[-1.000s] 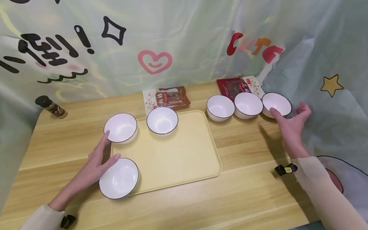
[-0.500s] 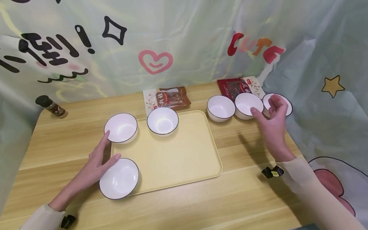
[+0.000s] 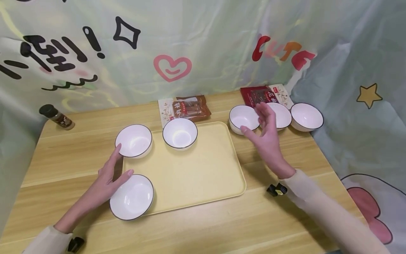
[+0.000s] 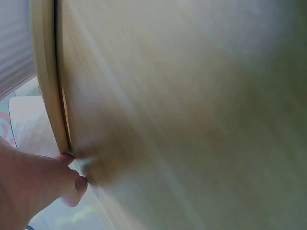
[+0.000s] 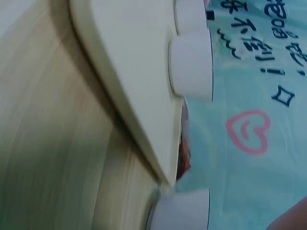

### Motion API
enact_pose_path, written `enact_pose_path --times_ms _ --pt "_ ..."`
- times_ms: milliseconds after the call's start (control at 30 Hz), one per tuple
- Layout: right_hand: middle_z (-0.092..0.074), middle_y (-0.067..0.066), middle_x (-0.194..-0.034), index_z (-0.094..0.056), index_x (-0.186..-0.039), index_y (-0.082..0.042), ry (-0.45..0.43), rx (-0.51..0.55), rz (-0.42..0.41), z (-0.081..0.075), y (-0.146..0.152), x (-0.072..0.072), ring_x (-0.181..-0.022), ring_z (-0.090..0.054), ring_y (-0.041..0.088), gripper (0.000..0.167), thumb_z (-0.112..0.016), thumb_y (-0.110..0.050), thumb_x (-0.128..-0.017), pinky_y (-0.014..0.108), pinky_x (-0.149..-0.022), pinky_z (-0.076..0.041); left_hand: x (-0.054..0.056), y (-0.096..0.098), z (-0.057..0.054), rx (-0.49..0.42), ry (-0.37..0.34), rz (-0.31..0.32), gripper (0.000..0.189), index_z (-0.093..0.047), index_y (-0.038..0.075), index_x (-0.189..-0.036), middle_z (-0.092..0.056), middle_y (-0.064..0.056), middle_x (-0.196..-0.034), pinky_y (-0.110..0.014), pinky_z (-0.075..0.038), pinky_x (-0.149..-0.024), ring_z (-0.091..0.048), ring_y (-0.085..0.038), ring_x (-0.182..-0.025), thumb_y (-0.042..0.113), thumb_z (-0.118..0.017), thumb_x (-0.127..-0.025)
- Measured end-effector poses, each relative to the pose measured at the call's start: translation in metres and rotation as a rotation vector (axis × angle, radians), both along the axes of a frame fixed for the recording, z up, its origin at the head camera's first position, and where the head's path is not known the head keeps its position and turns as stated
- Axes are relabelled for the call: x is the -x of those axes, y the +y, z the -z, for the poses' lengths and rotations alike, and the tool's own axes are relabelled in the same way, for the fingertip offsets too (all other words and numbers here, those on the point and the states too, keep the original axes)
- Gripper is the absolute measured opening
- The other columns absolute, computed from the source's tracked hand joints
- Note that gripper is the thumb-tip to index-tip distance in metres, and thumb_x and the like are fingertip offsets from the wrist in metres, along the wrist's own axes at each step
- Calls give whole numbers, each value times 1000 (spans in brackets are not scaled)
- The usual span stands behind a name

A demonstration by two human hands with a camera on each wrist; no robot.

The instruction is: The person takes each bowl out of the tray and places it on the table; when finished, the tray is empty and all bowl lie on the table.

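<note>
Six white bowls with dark rims are in the head view, several of them on or by a yellow tray [image 3: 203, 176]. My left hand [image 3: 103, 181] lies at the tray's left edge, fingers extended, between an upper bowl [image 3: 134, 141] and a lower bowl [image 3: 131, 197]. A third bowl [image 3: 179, 133] sits at the tray's back edge. My right hand [image 3: 268, 144] is raised, thumb and fingers spread apart with nothing held. Its thumb overlaps the rim of the nearest bowl [image 3: 242, 116]; its fingers partly hide the middle bowl [image 3: 281, 114]. The rightmost bowl [image 3: 306, 116] stands fully visible.
A brown spice packet [image 3: 190, 107] lies behind the tray, and a dark red packet [image 3: 255, 94] lies behind the right-hand bowls. At the far left is a black-capped spice jar [image 3: 57, 117]. A printed curtain [image 3: 215, 46] closes off the table's back and right sides.
My right hand has moved left along the row, from the rightmost bowl past the middle one to the nearest. The left hand and the bowls have kept their places.
</note>
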State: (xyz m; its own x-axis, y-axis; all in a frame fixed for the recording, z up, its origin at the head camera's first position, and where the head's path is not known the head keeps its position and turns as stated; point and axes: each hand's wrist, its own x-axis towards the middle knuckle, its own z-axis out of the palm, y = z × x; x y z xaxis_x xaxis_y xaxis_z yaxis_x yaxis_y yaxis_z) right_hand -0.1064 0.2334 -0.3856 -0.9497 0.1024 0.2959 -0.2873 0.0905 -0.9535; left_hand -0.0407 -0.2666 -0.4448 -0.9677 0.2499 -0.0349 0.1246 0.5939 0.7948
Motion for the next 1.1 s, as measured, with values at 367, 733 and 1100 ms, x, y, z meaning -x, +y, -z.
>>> enact_pose_path --times_ms 367,733,1100 --pt "-35 12 -170 -25 -168 -1 -55 -61 -230 13 -46 0 -157 -34 22 97 -82 -4 -90 41 -130 -20 1 2 -2 3 5 2 98 -1 34 -177 -24 -32 -173 -78 1 -119 -17 -54 -158 30 -70 -108" --pt "-14 14 -179 -6 -174 -10 -278 -230 -515 27 -91 13 -163 -20 24 126 -94 -14 -84 42 -130 -19 0 0 2 5 1 -7 99 1 35 -177 -26 -33 -172 -82 4 -117 -10 -55 -160 28 -69 -108" --pt "-20 14 -175 -8 -172 -8 -350 -177 -518 47 -125 29 -161 -27 25 128 -98 -11 -81 40 -128 -24 0 0 1 14 -15 -10 99 1 36 -177 -24 -33 -172 -83 3 -116 -10 -55 -160 30 -69 -108"
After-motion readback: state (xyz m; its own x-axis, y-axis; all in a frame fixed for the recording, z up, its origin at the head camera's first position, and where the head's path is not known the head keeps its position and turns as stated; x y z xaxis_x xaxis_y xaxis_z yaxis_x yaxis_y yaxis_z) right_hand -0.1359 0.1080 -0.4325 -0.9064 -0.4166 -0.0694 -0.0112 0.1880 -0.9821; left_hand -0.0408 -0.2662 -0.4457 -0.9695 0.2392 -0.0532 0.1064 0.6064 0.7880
